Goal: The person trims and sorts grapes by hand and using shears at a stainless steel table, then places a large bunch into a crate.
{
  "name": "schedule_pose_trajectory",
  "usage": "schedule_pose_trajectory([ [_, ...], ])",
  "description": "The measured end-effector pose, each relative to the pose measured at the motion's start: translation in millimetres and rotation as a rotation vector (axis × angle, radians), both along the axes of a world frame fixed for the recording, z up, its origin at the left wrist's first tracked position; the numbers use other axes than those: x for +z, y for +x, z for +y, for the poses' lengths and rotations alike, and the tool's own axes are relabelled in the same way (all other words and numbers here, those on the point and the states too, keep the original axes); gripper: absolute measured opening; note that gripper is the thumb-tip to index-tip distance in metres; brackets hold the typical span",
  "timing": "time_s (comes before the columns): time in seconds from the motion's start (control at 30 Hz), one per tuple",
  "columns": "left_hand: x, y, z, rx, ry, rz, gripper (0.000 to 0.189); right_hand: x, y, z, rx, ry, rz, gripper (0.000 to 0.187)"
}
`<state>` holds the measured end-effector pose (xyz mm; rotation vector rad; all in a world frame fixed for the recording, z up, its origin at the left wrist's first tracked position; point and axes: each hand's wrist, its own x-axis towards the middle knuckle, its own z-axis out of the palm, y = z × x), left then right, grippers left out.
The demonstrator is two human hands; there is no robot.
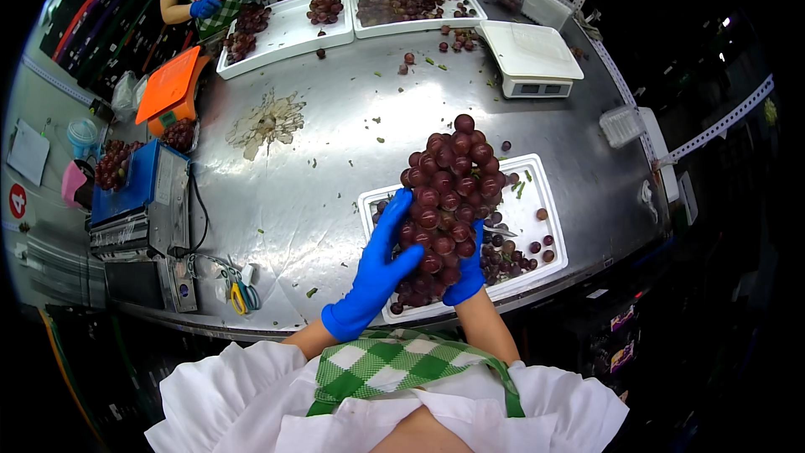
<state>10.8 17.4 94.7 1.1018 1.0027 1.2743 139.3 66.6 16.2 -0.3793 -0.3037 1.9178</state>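
A large bunch of dark red grapes [443,201] is held above a white foam tray [553,220]. My left hand [377,264], in a blue glove, cups the bunch from its left side, fingers along the grapes. My right hand [468,277], gloved too, supports it from the right and below; its fingers are mostly hidden behind the fruit. A metal blade [501,231], seemingly of scissors, sticks out beside the right hand; how it is held cannot be told. Loose grapes [506,261] and green stem bits [519,187] lie in the tray.
Two foam trays [295,16] [468,3] with grapes stand at the far edge, near two co-workers. A white scale [534,60] is back right, an orange scale [170,88] back left. Yellow-handled scissors [238,299] and a blue-topped machine [135,176] sit left on the metal table [302,182].
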Motion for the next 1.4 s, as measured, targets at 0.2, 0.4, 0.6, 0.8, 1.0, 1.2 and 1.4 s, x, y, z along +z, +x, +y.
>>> schedule_pose_trajectory([
  [0.2, -12, 2, -18, -0.052, -0.129, 0.057, 0.091, 41, 4, 10, 0.047, 0.050, 0.025, 0.051],
  [0.4, -13, 3, -18, -0.068, -0.162, 0.152, 0.097, 29, 3, 20, -0.079, -0.031, -0.060, 0.057],
  [0.6, -8, -3, -23, -0.118, -0.168, 0.161, 0.096, 19, 3, 14, 0.005, -0.054, 0.007, 0.058],
  [0.8, -5, -2, -29, -0.079, -0.224, 0.142, 0.085, -6, 10, 17, 0.108, -0.055, 0.099, 0.056],
  [1.0, -17, 0, -39, 0.018, -0.129, 0.052, 0.062, -4, 11, 15, 0.153, -0.011, 0.101, 0.054],
  [1.2, -23, 5, -44, 0.075, -0.126, -0.030, 0.052, 10, 13, 11, 0.158, 0.025, 0.116, 0.048],
  [1.4, -25, 5, -49, 0.079, -0.002, 0.203, 0.045, 16, 13, -1, 0.082, 0.132, -0.064, 0.045],
])
